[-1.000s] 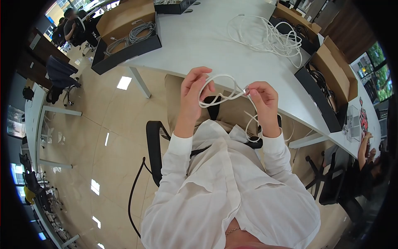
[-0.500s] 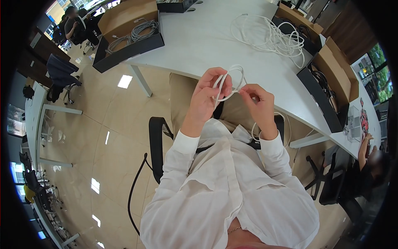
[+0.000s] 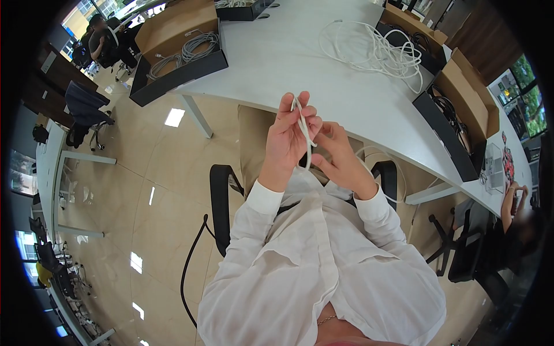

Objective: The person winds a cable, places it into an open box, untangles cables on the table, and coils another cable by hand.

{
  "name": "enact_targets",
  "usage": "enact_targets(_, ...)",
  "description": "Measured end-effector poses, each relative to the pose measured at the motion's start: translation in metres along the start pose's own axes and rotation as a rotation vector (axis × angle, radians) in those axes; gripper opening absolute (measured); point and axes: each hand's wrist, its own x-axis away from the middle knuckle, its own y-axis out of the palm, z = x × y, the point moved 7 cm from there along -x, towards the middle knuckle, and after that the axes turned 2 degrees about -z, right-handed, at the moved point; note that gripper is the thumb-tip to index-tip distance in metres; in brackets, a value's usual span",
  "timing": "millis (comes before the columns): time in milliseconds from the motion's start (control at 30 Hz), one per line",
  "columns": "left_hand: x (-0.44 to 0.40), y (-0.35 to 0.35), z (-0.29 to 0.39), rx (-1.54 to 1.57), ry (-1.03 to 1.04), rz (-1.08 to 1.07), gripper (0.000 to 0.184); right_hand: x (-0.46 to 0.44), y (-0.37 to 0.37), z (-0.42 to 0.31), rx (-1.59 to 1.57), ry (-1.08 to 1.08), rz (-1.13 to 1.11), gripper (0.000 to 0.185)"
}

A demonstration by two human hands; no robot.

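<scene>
Above my lap, just off the table's front edge, my left hand (image 3: 287, 138) is closed around a small coil of white cable (image 3: 304, 124), palm turned up. Close to its right, my right hand (image 3: 341, 155) has its thumb and fingers apart beside the coil's lower part; whether a fingertip touches the cable is hard to tell. A loose white strand runs behind my right wrist. Farther back on the white table (image 3: 277, 63) lies a tangled heap of white cable (image 3: 384, 55).
An open black box with grey cables (image 3: 179, 75) stands at the table's left. Two open boxes with dark cables, one at the right (image 3: 447, 132), line the other side. A person (image 3: 508, 230) sits far right; another (image 3: 104, 43) sits at the far left.
The coil has narrowed and moved left between my hands. My right hand has moved left and down, and its pinch on the cable has opened.
</scene>
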Motion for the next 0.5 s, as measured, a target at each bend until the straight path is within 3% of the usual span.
enact_targets(67,0.001,0.004,0.007,-0.123,0.012,0.073,0.031,-0.002,-0.004,0.001,0.057,0.024,0.042,0.015)
enact_targets(267,0.001,0.013,0.009,-0.393,-0.225,0.196,0.040,-0.004,-0.041,0.012,0.146,0.042,0.162,0.008)
enact_targets(367,0.004,0.009,0.006,-0.810,-0.227,0.261,0.042,-0.004,-0.052,0.014,0.203,0.061,0.165,0.005)
enact_targets(500,0.008,0.013,-0.002,-0.898,-0.361,0.256,0.043,0.003,-0.076,0.025,0.016,0.183,0.347,0.015)
